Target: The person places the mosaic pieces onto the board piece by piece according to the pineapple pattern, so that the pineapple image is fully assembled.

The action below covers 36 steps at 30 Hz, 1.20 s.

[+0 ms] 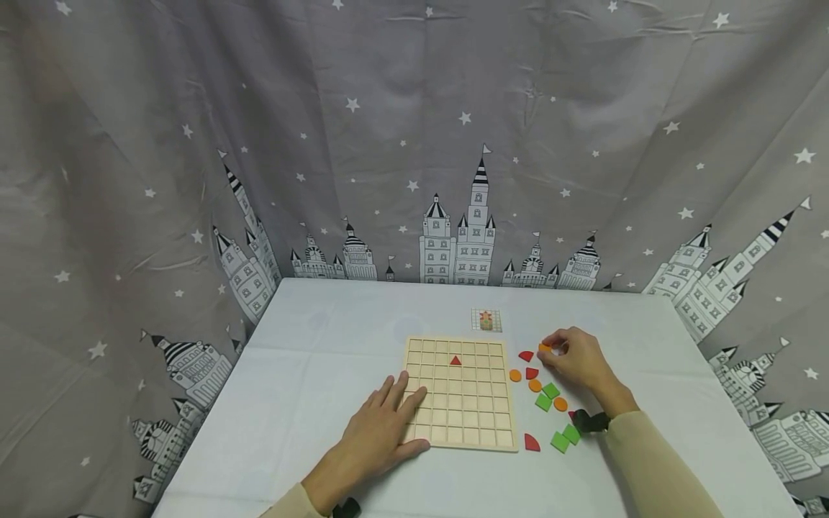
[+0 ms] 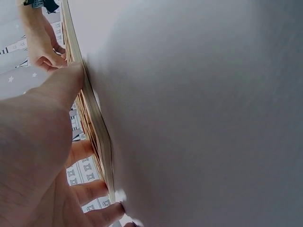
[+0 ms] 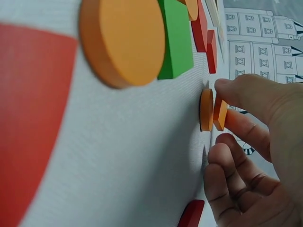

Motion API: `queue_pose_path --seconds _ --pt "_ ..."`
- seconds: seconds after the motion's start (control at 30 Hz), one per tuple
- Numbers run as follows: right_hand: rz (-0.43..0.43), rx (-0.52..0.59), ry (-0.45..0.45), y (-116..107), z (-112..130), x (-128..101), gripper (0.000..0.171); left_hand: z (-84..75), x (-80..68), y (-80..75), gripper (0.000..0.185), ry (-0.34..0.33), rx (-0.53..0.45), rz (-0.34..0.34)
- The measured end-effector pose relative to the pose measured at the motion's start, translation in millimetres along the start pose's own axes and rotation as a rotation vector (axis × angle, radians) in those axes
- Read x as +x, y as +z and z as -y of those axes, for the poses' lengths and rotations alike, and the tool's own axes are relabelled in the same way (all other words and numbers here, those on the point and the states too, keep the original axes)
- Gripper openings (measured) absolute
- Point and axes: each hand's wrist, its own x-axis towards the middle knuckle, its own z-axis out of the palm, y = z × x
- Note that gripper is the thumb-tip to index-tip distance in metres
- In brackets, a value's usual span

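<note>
Orange, flat and thin, a small piece [image 3: 220, 113] sits pinched in the curled fingers [image 3: 247, 127] of the right hand [image 1: 576, 356], just beside a round orange disc [image 3: 206, 109] lying on the white cloth-covered worktop [image 1: 311, 403]. The left hand [image 1: 376, 428] grips nothing, its spread fingers resting over the left edge of a pale wooden grid board [image 1: 470, 401], thumb at the near edge. A red triangle [image 1: 456, 361] lies on the board's second row from the far side. To the board's right are scattered red quarter-circles [image 1: 532, 443], green squares [image 1: 560, 442] and more orange discs [image 1: 515, 375]. Beyond the board lies a small picture card [image 1: 486, 320], and behind everything hangs a grey curtain [image 1: 363, 144] printed with white stars and castles
</note>
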Motion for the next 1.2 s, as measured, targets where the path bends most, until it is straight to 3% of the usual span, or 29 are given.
queue_pose_path --seconds 0.5,0.83,1.2 --pt "-0.017 0.096 0.014 -1 11 0 0.037 0.5 -0.7 1.0 0.089 0.001 0.006 -0.002" --pt "-0.042 0.14 -0.081 2 27 -1 0.03 0.0 -0.7 -0.7 0.088 0.01 0.013 -0.008" --pt "0.015 0.192 -0.171 16 47 -1 0.029 -1.0 -0.8 -1.8 0.088 0.004 0.006 -0.003"
